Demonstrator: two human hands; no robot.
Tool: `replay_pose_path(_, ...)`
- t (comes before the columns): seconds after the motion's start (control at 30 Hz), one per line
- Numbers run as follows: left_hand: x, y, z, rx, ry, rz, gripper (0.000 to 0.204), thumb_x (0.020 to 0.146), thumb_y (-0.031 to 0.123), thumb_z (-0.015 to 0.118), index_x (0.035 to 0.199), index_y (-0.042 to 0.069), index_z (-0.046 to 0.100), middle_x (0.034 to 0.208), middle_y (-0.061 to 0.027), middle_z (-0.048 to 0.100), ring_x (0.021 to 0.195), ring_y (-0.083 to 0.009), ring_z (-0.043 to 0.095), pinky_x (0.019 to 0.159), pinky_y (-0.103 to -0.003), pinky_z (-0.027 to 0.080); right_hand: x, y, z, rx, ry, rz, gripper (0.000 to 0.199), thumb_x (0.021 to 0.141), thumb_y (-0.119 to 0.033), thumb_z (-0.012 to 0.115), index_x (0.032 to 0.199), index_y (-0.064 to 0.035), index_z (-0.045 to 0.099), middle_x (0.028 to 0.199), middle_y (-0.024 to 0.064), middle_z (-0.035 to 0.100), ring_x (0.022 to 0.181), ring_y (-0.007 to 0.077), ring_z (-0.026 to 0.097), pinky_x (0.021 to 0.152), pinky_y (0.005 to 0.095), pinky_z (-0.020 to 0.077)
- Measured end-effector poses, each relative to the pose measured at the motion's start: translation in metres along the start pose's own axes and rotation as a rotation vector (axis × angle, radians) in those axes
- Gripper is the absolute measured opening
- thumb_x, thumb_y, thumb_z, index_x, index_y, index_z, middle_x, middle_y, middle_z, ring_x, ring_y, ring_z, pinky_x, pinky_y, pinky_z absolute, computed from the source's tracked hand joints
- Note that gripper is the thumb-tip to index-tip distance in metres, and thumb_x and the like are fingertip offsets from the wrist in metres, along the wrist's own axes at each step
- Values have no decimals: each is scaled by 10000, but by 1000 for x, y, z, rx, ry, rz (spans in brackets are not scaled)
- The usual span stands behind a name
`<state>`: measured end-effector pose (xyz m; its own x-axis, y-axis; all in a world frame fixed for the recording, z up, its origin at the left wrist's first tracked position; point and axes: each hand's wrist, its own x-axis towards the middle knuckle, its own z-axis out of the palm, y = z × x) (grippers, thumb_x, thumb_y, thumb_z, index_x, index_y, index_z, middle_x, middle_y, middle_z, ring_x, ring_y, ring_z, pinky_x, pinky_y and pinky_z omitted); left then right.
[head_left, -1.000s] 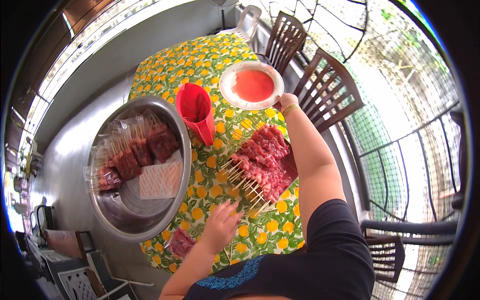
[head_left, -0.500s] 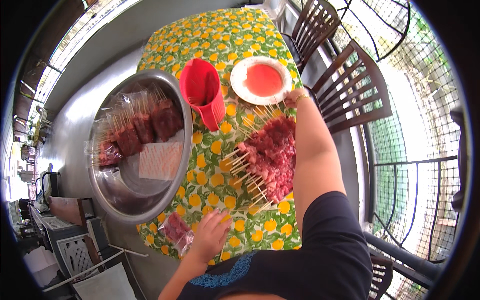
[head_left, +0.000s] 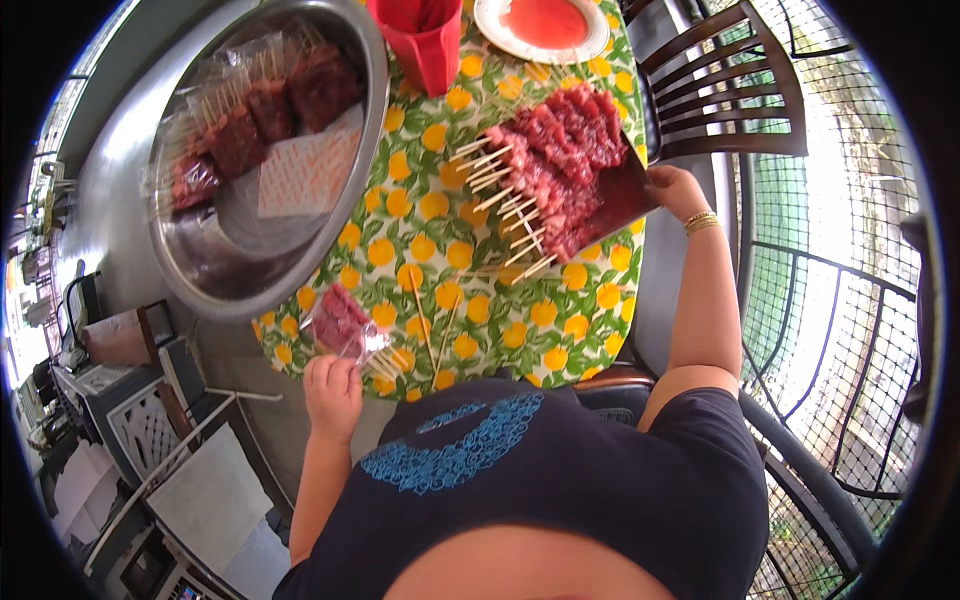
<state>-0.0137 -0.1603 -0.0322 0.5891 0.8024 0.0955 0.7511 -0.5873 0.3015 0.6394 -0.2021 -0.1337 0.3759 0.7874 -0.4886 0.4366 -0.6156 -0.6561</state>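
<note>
My right hand grips the right edge of a dark metal tray, fingers closed on its corner. Heaped on that tray is raw red meat on skewers, the pale sticks poking out over the left side. At the table's near left, a clear plastic bag of meat skewers lies with its stick ends toward me. My left hand is at the bag's near edge, fingers curled in and closed on the plastic. Two loose bamboo sticks lie on the cloth between the bag and the tray.
A large metal basin on the left holds bagged meat skewers and a patterned sheet. Beyond the tray stand a red pitcher and a white plate with red liquid. A wooden chair stands at right.
My right hand has come from the skewers' far stick ends to the tray's right edge. My left hand, spread over the cloth before, has moved left to the bag. The view has shifted nearer.
</note>
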Motion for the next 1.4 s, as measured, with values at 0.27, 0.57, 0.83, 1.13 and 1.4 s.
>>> replay_pose_path(0.27,-57,-34,32,68,-48,31,476,766,133,796,1194,82,594,1181,-121,555,1120,-364,528,982,-494,446,-36,-7,50,-349,379,-138,233,812,-101,621,1010,-98,743,1010,195,708,998,397,658,876,476,523)
replay_pose_path(0.57,-57,-86,61,-142,51,309,367,757,66,751,1076,105,574,1197,-108,539,1125,-359,538,943,-476,472,-109,-29,154,-393,642,-2,271,793,-7,588,1059,-5,639,1181,219,643,1127,413,603,969,468,499)
replay_pose_path(0.83,-59,-98,53,-128,-134,511,264,784,49,656,1040,102,619,1241,-113,538,1144,-347,535,945,-461,489,-165,-39,214,-427,660,16,221,799,2,590,1019,-18,603,1116,206,635,1102,410,600,935,472,499)
replay_pose_path(1.13,-61,-122,46,-104,-161,551,319,809,33,650,1123,78,677,1376,-111,567,1147,-325,540,909,-431,520,-188,-40,221,-555,592,-11,269,815,-16,572,1074,-72,624,1166,154,647,1129,362,614,974,471,460)
replay_pose_path(1.4,-63,-128,45,-8,-86,648,360,847,72,625,1200,20,677,1310,-70,630,1024,-266,576,827,-385,553,-178,-60,202,-725,458,-8,303,846,-34,566,1122,-140,635,1192,66,650,1197,266,601,1022,484,406)
